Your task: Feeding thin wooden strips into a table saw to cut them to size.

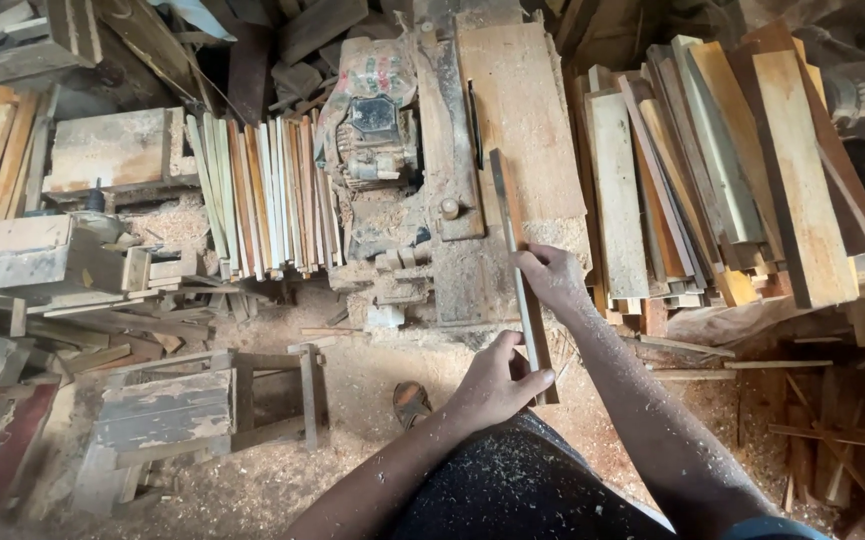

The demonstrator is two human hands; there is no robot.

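Fingers of both hands grip one narrow wood strip (518,262) lying lengthwise on the saw table (522,120): right hand (550,277) at mid-length, left hand (497,385) at the near end. Probably the cut is only starting. Stacked boards (722,170) wait beside; finished slats (257,195) lean left.

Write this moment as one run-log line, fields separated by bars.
left hand: grips near end of wood strip | right hand: holds strip midway | strip lies on saw table | cut strips stacked both sides
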